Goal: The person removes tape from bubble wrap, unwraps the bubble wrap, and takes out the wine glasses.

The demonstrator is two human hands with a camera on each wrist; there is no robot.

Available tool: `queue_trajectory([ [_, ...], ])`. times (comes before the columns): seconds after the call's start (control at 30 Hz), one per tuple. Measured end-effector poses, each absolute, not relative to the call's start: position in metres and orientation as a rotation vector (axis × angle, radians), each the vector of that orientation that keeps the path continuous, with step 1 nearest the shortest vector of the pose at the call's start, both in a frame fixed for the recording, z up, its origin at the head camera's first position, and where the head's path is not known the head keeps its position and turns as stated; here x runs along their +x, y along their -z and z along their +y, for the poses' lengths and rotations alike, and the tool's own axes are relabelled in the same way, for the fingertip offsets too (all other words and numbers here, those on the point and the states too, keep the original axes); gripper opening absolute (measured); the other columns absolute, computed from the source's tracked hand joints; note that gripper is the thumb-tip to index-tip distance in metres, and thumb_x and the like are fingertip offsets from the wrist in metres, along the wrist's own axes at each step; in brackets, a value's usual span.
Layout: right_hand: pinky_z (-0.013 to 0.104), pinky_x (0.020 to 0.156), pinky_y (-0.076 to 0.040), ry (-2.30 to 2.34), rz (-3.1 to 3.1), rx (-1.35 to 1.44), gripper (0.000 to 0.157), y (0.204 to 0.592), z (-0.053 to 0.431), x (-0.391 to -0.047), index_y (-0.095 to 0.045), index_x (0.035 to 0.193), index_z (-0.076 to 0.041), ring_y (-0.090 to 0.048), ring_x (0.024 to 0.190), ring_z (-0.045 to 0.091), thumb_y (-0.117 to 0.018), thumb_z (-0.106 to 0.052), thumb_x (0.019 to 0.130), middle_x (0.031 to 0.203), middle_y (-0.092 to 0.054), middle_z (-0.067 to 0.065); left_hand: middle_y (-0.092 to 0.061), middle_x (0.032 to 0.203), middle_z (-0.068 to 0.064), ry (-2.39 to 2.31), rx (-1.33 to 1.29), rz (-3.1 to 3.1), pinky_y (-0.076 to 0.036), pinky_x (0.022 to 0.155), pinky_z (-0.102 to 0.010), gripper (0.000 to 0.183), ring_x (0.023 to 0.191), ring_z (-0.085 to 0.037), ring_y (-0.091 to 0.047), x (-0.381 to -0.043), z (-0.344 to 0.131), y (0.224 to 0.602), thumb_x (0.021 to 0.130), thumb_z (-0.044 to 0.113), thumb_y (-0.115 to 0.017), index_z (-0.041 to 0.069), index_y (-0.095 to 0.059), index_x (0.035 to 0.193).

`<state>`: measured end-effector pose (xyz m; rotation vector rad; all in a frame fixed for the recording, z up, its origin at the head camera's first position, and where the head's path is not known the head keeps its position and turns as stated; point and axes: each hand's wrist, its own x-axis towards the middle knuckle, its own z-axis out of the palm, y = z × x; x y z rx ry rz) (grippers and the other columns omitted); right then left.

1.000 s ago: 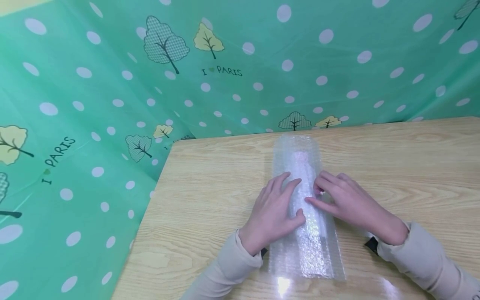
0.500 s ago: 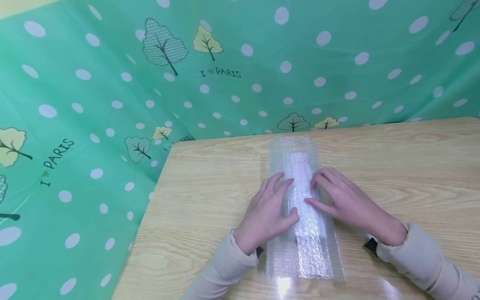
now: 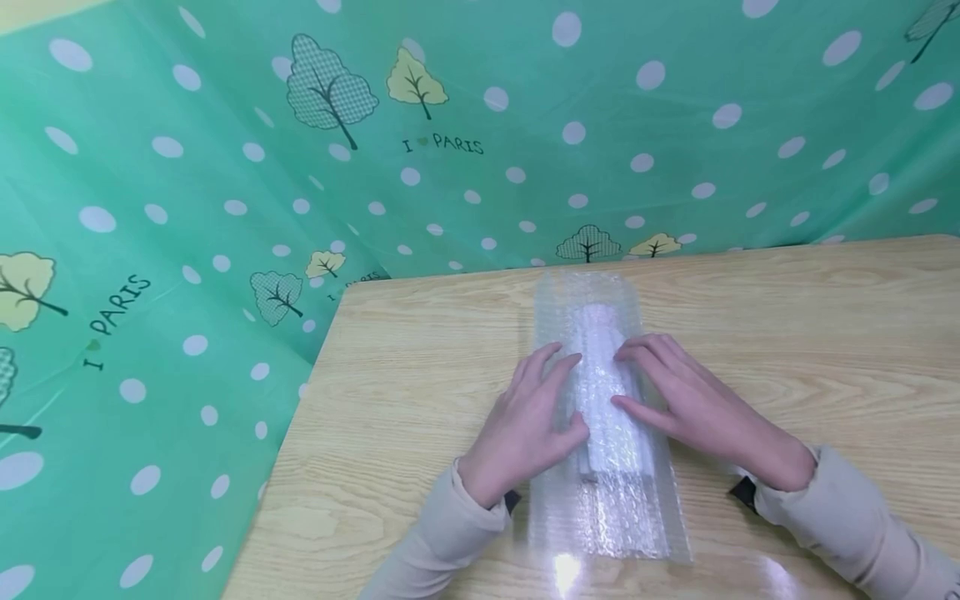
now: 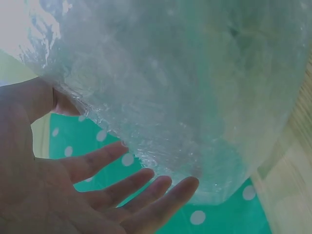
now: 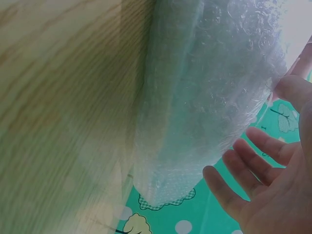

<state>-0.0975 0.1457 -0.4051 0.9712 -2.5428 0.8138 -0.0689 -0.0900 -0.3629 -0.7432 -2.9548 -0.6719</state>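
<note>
A long sheet of clear bubble wrap lies wrapped around a pale, elongated thing on the table; what that thing is cannot be made out through the plastic. My left hand rests at the wrap's left side, fingers spread and slightly bent, fingertips at the plastic. On the opposite side my right hand has its thumb and fingers apart over the wrap's right edge. Both wrist views show the bulging bubble wrap close up, with loosely extended fingers beside or against it.
The bundle lies on a light wood-grain table. A green curtain with white dots and tree prints hangs behind the table and along its left side.
My left hand has shifted slightly left, away from the middle of the wrap. My right fingers have uncurled and moved a little up and left. The wrap's left edge has spread slightly left.
</note>
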Motion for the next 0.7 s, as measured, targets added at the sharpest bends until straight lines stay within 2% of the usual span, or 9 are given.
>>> queue_trajectory([
  [0.2,0.045,0.095,-0.051,-0.813,-2.551,0.968,0.049,0.405,0.146,-0.097,-0.057,0.126,-0.004,-0.052,0.115,0.023,-0.076,-0.026,0.086,0.127,-0.055,0.009,-0.031,0.159,-0.007,0.720,-0.711,-2.980,-0.055,0.093,-0.050,0.068,0.142,-0.023,-0.036,-0.069,-0.095,0.360,0.085,0.025,-0.064,0.017,-0.043,0.149],
  [0.53,0.042,0.096,-0.051,-0.785,-2.579,0.957,0.052,0.405,0.148,-0.095,-0.057,0.127,-0.004,-0.050,0.117,0.021,-0.077,-0.028,0.086,0.129,-0.053,0.009,-0.033,0.158,-0.009,0.779,-0.677,-2.968,-0.051,0.100,-0.050,0.065,0.142,-0.025,-0.037,-0.067,-0.106,0.358,0.085,0.024,-0.062,0.016,-0.044,0.147],
  [0.7,0.047,0.095,-0.052,-0.789,-2.590,0.947,0.052,0.405,0.150,-0.094,-0.057,0.128,-0.005,-0.050,0.119,0.025,-0.077,-0.028,0.086,0.131,-0.052,0.012,-0.032,0.158,-0.007,0.791,-0.669,-2.978,-0.050,0.102,-0.050,0.064,0.143,-0.025,-0.036,-0.067,-0.110,0.358,0.087,0.024,-0.061,0.017,-0.043,0.148],
])
